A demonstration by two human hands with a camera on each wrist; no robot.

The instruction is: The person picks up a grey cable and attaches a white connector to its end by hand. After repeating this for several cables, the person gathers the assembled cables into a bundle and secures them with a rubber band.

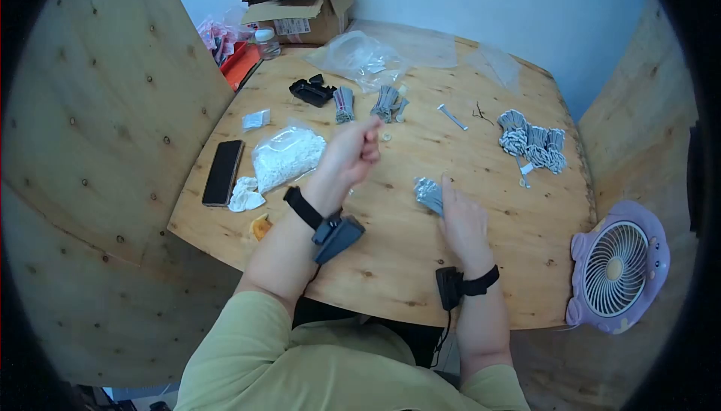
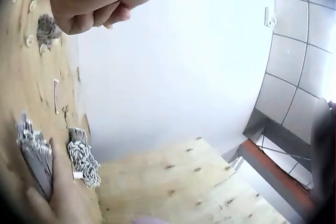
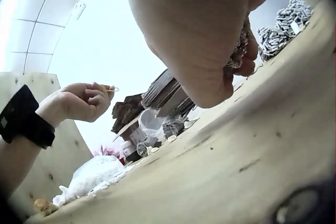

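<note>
The right hand [image 1: 466, 227] holds a bundle of short grey cables [image 1: 428, 194] with shiny silvery ends, low over the table. Its fingers wrap round the bundle in the right wrist view. To the left and higher up, the left hand [image 1: 351, 152] is raised with its fingers curled. A thin pale loop, like a rubber band [image 3: 114, 90], sticks out from its fingertips in the right wrist view. Beyond the left hand stand two tied grey cable bundles, one on the left [image 1: 343, 104] and one on the right [image 1: 384, 103].
At left lie a phone [image 1: 223, 173] and a plastic bag of small white pieces [image 1: 289, 157]. Coiled grey cable bundles [image 1: 533, 142] lie at right, a purple fan [image 1: 619, 268] at the right edge. Behind are clear plastic bags [image 1: 360, 58] and a cardboard box [image 1: 323, 20].
</note>
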